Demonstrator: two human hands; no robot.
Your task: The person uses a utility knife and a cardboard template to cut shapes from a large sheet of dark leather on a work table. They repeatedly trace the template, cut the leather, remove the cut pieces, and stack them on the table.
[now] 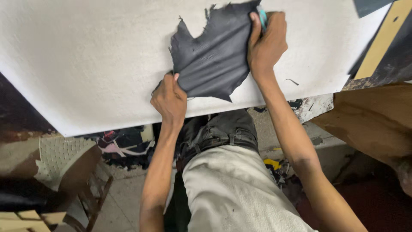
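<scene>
Dark leather piece (214,56) lies flat on white tabletop (86,64). Left hand (169,101) grip pinches its near edge; right hand (267,45) grip clamps far edge plus a small teal tool (262,18).

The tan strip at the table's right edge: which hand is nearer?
Right. The right hand holds the dark leather piece closer to the tan strip; the left hand is farther away.

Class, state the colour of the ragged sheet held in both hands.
Dark grey, near black sheet; head view.
</scene>
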